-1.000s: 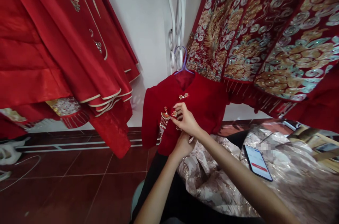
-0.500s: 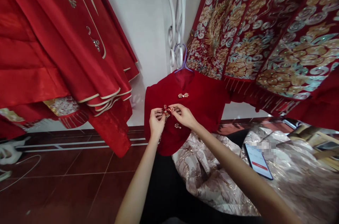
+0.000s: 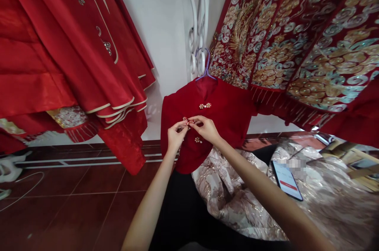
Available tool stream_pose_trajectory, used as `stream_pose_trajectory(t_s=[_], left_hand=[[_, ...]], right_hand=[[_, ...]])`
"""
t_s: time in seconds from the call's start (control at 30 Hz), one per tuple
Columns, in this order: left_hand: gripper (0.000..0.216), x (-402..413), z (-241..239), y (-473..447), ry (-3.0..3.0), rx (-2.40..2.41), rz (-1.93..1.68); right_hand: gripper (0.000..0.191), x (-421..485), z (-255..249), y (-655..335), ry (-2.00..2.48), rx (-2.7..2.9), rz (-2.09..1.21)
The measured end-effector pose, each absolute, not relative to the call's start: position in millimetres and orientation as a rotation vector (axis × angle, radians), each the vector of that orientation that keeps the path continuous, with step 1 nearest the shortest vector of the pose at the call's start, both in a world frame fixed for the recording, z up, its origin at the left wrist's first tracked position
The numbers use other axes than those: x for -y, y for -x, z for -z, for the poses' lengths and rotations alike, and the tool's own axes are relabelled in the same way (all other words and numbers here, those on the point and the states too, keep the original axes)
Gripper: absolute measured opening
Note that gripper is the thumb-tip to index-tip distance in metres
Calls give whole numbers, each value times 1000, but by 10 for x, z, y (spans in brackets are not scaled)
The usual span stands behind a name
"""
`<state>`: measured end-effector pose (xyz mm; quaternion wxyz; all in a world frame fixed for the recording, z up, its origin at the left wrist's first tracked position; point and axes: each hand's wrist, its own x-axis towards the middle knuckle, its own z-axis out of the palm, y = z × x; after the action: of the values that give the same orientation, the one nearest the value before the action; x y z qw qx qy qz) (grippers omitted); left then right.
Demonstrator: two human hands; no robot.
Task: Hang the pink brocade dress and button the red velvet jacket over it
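A dark red jacket (image 3: 227, 116) hangs before me on a purple hanger (image 3: 206, 70). Its top jewelled clasp (image 3: 205, 106) joins the two front edges at the neck. My left hand (image 3: 177, 135) and my right hand (image 3: 206, 128) meet at the jacket's front, pinching the two sides of a beaded flower clasp (image 3: 189, 123) close together. The fingertips partly cover it, so whether its halves are joined cannot be seen. Below the right fingers sits another jewelled clasp piece (image 3: 198, 140) on the cloth.
Red garments with pale trim (image 3: 118, 85) hang at left, an embroidered fringed one (image 3: 284, 45) at right. A phone (image 3: 286, 182) lies on shiny patterned fabric (image 3: 237, 195) over my lap. A white scrolled metal stand (image 3: 192, 14) rises behind the jacket.
My left hand has moved slightly right, its fingers now stretched toward the right fingertips. The two parts of the clasp have come together. The right hand has barely moved.
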<state>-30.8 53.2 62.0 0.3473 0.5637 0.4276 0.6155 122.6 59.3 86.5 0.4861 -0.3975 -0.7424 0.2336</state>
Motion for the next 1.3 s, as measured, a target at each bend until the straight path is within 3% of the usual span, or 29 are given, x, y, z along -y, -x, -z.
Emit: stream_pose_trajectory(t_s=[0.43,0.7,0.83,1.0,1.13,1.3], left_hand=[[16,-524,-683,336,-1611,-1193,-1620],[22,-176,-428,231,-1762,-1426,-1701],[14,119,-282,-41,-1792,-1448,-1607],[22,211,-309,-263,-2021,-1726,-1371],[8,172,-301,-253,-2219,-1844,-1216],[10,186,-242,-180,-2210,-1724,-1293]], right_hand=[[18,-554,-897,-1127,1073,1756,-440],[24,-375,-847,-1395,1004,1742,-792],[21,-168,-829,-1651,1134,1846,-602],[25,-15,-656,-1757,1192,1996,-457],[22,37,-562,-1666,1168,2050,-381],[30,152,-552,-1568,1286,1961,-322]])
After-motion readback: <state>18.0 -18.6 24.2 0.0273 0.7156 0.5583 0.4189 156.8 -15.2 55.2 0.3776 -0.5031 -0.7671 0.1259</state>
